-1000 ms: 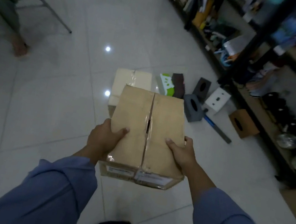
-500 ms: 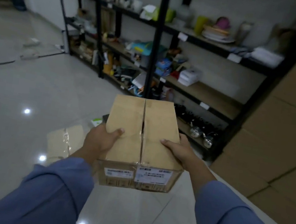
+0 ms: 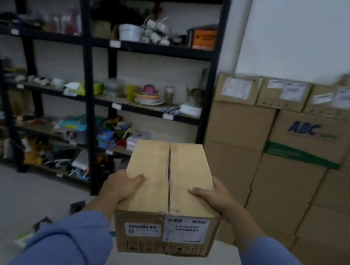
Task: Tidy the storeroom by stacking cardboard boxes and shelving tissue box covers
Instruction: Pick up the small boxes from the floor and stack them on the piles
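Left hand [image 3: 123,187] and right hand [image 3: 214,196] grip opposite sides of a taped cardboard box [image 3: 168,197], thumbs curled over the top, box held in the air at centre, shipping labels on its near face. Blue sleeves [image 3: 69,241] behind. Stacked cardboard boxes [image 3: 295,174] against the wall far right. Black shelving [image 3: 88,95] full of clutter far left.

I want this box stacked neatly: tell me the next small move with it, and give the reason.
Probably step forward and right, carrying the cardboard box toward the stacked cartons. The left hand and right hand grip its sides, it rests on nothing, and the cartons stand beside the black shelving, ahead to the right.
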